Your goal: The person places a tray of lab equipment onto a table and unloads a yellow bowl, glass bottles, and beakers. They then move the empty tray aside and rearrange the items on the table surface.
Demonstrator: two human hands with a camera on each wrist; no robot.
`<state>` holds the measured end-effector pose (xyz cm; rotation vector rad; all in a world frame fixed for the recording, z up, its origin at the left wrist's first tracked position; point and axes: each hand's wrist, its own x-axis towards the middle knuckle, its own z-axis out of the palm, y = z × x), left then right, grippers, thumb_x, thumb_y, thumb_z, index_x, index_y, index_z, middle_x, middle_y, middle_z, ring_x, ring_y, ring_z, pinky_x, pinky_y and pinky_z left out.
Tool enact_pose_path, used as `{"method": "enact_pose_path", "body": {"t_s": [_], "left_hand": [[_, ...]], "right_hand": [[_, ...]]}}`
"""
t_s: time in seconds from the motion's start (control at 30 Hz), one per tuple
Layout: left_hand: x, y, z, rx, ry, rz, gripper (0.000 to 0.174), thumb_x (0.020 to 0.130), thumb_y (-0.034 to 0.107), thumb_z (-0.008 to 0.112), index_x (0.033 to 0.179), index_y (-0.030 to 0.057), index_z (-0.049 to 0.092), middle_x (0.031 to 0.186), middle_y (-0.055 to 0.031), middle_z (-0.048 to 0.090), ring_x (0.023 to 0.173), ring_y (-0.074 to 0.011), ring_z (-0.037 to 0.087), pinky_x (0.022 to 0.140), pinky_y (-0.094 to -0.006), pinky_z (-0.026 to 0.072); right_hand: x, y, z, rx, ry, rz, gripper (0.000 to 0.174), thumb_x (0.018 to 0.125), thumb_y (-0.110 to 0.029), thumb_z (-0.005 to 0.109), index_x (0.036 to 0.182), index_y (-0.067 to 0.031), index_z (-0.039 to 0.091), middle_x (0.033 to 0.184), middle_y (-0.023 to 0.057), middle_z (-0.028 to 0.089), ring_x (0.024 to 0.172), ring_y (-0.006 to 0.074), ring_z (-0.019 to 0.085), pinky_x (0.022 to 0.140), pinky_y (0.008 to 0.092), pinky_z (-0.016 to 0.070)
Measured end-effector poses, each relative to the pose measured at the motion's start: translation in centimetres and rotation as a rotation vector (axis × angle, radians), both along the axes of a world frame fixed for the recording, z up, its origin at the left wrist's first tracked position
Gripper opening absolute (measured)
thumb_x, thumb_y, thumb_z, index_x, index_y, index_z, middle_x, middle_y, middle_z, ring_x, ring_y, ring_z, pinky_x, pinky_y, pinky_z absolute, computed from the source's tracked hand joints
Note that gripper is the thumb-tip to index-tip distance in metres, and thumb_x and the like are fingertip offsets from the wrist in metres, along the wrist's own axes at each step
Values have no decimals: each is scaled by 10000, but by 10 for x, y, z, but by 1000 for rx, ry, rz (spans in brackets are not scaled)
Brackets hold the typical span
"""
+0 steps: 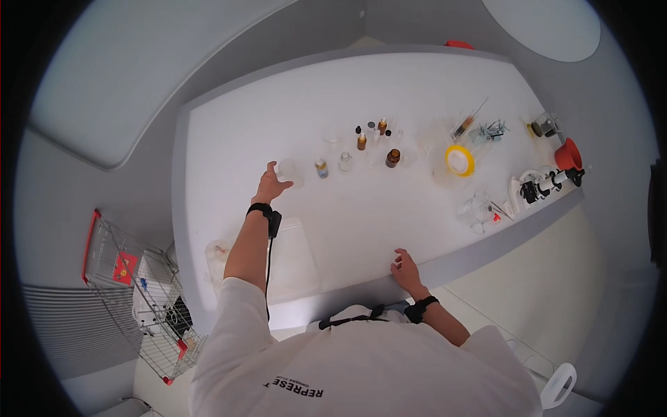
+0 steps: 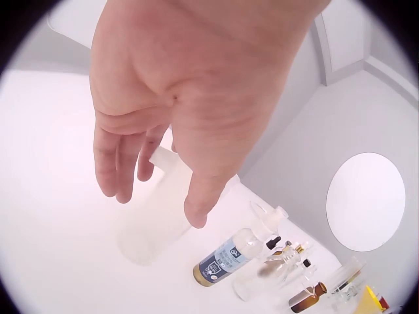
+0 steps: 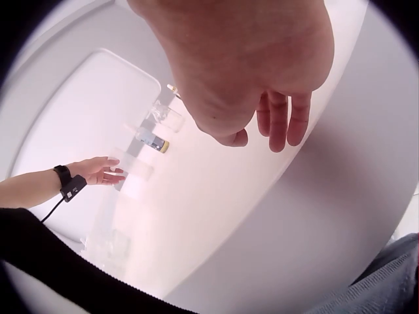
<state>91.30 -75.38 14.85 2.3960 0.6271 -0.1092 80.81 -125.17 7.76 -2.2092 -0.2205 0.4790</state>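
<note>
Fingers and thumb spread, my left hand (image 1: 271,186) reaches toward a translucent, frosted plastic beaker (image 1: 289,172) on the left of the table. In the left wrist view the beaker (image 2: 154,219) stands behind the thumb and fingers, partly covered by them. Beside it is a small clear bottle with a blue label (image 2: 222,261) and yellowish liquid at its base. My right hand (image 1: 406,271) hovers at the table's front edge, fingers loosely bent and holding nothing. The right wrist view shows that hand (image 3: 255,78) over the edge.
Clear and amber bottles (image 1: 393,158) stand mid-table, right of the labelled bottle. Farther right are a yellow ring-shaped item (image 1: 459,160), glassware (image 1: 478,210), a microscope (image 1: 545,186) and a red container (image 1: 568,154). A clear flat sheet (image 1: 292,257) lies at the front left.
</note>
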Motion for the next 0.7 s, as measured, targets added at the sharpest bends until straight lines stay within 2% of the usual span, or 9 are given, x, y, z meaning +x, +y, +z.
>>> {"method": "enact_pose_path", "body": {"t_s": [0.1, 0.17, 0.27, 0.3, 0.37, 0.4, 0.47, 0.57, 0.7], "left_hand": [[-16, 6, 8, -20, 1, 23, 990, 698, 288, 871, 1465, 66, 285, 1269, -289, 576, 1155, -404, 597, 973, -439, 507], [-23, 13, 6, 2, -80, 2, 914, 738, 319, 851, 1462, 106, 335, 1286, -245, 566, 1104, -338, 622, 927, -415, 522], [-40, -1, 45, -165, -102, 46, 750, 814, 273, 794, 1433, 111, 402, 1277, -212, 572, 1112, -288, 617, 915, -383, 526], [-49, -7, 63, -164, -105, 52, 750, 814, 273, 794, 1433, 111, 402, 1277, -212, 572, 1112, -288, 617, 915, -383, 526], [-77, -19, 96, -304, -221, 6, 604, 861, 202, 751, 1373, 54, 467, 1259, -197, 596, 1058, -279, 662, 883, -369, 549], [-92, -20, 106, -302, -217, 13, 604, 861, 202, 751, 1373, 54, 467, 1259, -197, 596, 1058, -279, 662, 883, -369, 549], [-128, -15, 117, -342, -269, -26, 473, 901, 129, 700, 1331, 43, 522, 1231, -153, 617, 1056, -256, 658, 884, -347, 547], [-190, 1, 109, -263, -363, 37, 399, 910, 85, 675, 1289, 36, 564, 1198, -134, 638, 1046, -228, 658, 883, -334, 543], [-271, 7, 111, -286, -308, 200, 386, 917, 71, 662, 1286, 22, 560, 1175, -111, 650, 1083, -202, 635, 906, -322, 523]], "right_hand": [[-7, -3, -2, -15, -5, 14, 477, 841, -91, 646, 1290, -86, 485, 982, 112, 577, 754, 221, 623, 702, 364, 526], [-10, -5, -4, -27, -10, 33, 476, 843, -92, 642, 1292, -83, 483, 985, 114, 571, 754, 225, 622, 706, 368, 525], [-12, -7, -7, -35, -20, 49, 471, 844, -92, 634, 1289, -82, 481, 992, 119, 560, 752, 232, 620, 712, 374, 525], [-13, -7, -9, -30, -20, 43, 467, 843, -90, 631, 1285, -83, 481, 996, 121, 554, 750, 236, 619, 715, 375, 525], [-13, -9, -13, -49, -41, 61, 459, 843, -86, 625, 1278, -86, 481, 995, 124, 552, 753, 241, 617, 716, 378, 525], [-14, -10, -14, -67, -62, 77, 451, 842, -82, 620, 1271, -90, 481, 995, 127, 549, 756, 246, 616, 717, 380, 524], [-12, -9, -11, -80, -41, 89, 458, 842, -91, 614, 1277, -100, 472, 1000, 131, 545, 774, 272, 616, 719, 403, 522], [-9, -6, -9, -104, -40, 113, 456, 840, -98, 606, 1273, -111, 463, 1005, 138, 542, 795, 304, 614, 720, 429, 517], [-5, -6, -12, -136, -88, 137, 430, 834, -90, 605, 1241, -111, 467, 991, 141, 550, 803, 317, 606, 722, 439, 510]]}}
